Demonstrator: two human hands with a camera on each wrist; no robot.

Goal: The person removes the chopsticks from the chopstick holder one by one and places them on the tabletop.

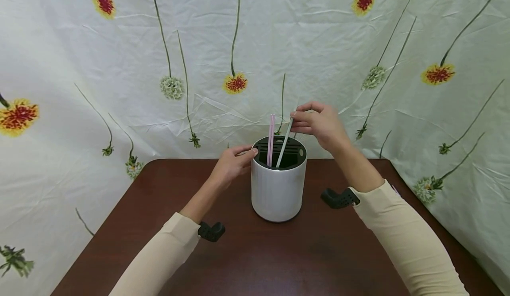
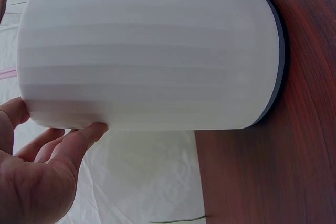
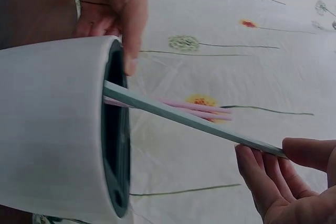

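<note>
A white cylindrical utensil holder (image 1: 278, 194) with a black slotted top (image 1: 296, 154) stands upright on the table. Two pink chopsticks (image 1: 270, 138) stick up out of its opening. My right hand (image 1: 320, 125) pinches the upper end of a pale green chopstick (image 3: 194, 121) between thumb and fingers. The lower end of this chopstick is inside the holder, out of sight, and it leans towards the right. At the holder's left side, my left hand (image 1: 235, 165) holds the upper edge, thumb by the rim and fingers against the outer wall (image 2: 147, 51).
The dark brown table (image 1: 255, 260) ends just behind the holder. A white flower-patterned cloth (image 1: 207, 56) hangs at the back and both sides. A black wrist strap (image 1: 340, 197) juts out below the right sleeve, another strap (image 1: 212, 231) by the left.
</note>
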